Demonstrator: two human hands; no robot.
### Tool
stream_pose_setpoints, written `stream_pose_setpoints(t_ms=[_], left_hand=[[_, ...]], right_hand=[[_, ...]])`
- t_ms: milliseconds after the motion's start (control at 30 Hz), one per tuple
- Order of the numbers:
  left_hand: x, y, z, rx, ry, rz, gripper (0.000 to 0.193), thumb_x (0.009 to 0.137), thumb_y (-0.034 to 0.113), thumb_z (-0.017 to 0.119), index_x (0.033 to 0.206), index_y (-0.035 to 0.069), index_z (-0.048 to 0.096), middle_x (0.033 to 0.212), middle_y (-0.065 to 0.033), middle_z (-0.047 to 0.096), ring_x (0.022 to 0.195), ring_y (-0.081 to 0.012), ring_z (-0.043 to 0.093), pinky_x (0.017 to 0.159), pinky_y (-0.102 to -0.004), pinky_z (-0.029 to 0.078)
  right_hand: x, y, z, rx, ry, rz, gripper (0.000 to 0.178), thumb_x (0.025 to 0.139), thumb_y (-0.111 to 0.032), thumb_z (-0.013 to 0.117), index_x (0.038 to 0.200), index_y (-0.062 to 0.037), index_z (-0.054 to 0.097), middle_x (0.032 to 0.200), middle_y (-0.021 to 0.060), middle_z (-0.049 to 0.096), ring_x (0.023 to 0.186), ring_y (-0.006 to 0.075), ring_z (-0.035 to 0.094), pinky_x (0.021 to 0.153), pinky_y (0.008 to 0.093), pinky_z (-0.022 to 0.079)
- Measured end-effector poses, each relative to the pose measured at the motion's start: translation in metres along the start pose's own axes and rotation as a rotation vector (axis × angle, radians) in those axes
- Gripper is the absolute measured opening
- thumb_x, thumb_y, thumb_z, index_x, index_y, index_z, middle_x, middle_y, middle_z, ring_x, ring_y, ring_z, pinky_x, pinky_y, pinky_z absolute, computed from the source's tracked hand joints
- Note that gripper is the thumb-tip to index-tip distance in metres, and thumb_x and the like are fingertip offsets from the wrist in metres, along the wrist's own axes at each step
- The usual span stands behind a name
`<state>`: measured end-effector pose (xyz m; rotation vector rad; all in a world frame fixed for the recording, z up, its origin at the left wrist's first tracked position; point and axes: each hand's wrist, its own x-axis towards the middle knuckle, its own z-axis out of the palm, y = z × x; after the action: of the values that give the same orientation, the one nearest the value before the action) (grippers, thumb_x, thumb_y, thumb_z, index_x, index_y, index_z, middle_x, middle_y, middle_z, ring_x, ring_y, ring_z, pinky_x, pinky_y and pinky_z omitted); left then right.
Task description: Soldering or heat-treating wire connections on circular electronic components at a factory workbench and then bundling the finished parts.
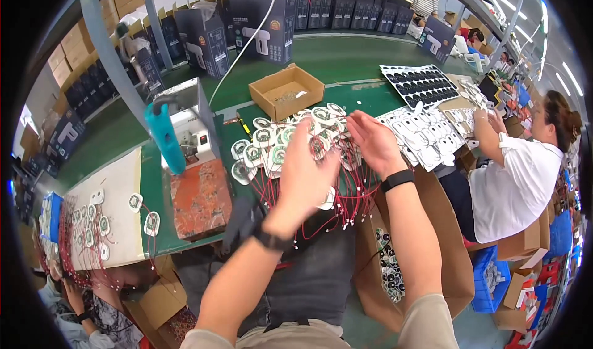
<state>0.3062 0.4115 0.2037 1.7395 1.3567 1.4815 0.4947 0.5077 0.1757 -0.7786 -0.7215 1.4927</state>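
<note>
A heap of white rounded parts with green circuit boards and red wires (272, 154) lies on the green bench in front of me. Over the heap is my left hand (306, 179), blurred by motion, its fingers apart and nothing visible in them. To its right, my right hand (375, 142) is raised with the fingers stretched out and the palm turned inward, holding nothing that I can see. Red wires with small white connectors hang over the bench's near edge beneath both hands. Behind the heap stands an open cardboard tray (287, 92) with small pieces inside.
Left of the heap are a teal tool (165, 139), a white machine (191, 123) and a reddish block (201, 199). Sheets of white parts (423, 136) and black parts (420, 84) lie to the right, near a seated co-worker (519, 176). A cardboard box (432, 225) stands below my right arm.
</note>
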Motion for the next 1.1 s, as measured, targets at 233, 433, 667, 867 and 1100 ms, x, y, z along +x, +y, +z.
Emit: stream_pose_setpoints(t_ms=[233,433,667,867,1100], left_hand=[[-0.084,-0.013,-0.001,0.625,-0.343,0.369,0.029,0.079,0.012,0.064,0.107,0.006,0.07,0.126,-0.0116,0.059,0.127,-0.0364,0.046,0.11,-0.0494,0.035],[-0.065,-0.033,-0.006,0.561,-0.273,0.386,0.024,0.077,0.005,0.056,0.097,0.005,0.07,0.115,-0.0077,0.066,0.118,-0.0326,0.053,0.103,-0.0463,0.042],[-0.056,-0.032,-0.021,0.556,-0.152,0.422,0.026,0.074,0.002,0.065,0.1,0.006,0.069,0.114,-0.0082,0.065,0.111,-0.032,0.058,0.092,-0.0452,0.048],[-0.074,-0.032,-0.044,0.677,-0.052,0.231,0.035,0.074,0.016,0.076,0.107,0.008,0.068,0.114,-0.0079,0.062,0.112,-0.0308,0.054,0.095,-0.044,0.044],[-0.077,-0.034,-0.044,0.649,-0.033,0.227,0.035,0.076,0.017,0.075,0.108,0.005,0.067,0.118,-0.011,0.059,0.112,-0.0312,0.053,0.096,-0.0448,0.043]], right_hand=[[-0.024,-0.001,0.007,0.191,0.115,0.004,0.039,0.104,-0.018,0.044,0.129,0.0127,0.042,0.13,0.0253,0.05,0.125,0.0321,0.052,0.111,0.0383,0.042],[-0.051,-0.005,0.025,0.349,0.111,0.216,0.056,0.103,-0.026,0.048,0.138,0.0142,0.031,0.135,0.0286,0.046,0.128,0.0349,0.048,0.111,0.0398,0.041],[-0.069,-0.002,0.027,-1.31,-0.17,-0.667,0.044,0.082,-0.028,0.076,0.117,-0.0051,0.064,0.13,0.0189,0.055,0.122,0.0391,0.051,0.103,0.0463,0.042],[-0.107,0.021,0.055,-1.603,-0.435,-0.845,0.028,0.073,-0.02,0.079,0.095,-0.0069,0.069,0.11,0.0098,0.058,0.109,0.0326,0.052,0.092,0.0438,0.043],[-0.11,0.042,0.053,-1.798,-0.384,-0.89,0.023,0.071,-0.017,0.077,0.087,-0.0037,0.068,0.115,0.0104,0.057,0.115,0.0321,0.049,0.094,0.0448,0.039]])
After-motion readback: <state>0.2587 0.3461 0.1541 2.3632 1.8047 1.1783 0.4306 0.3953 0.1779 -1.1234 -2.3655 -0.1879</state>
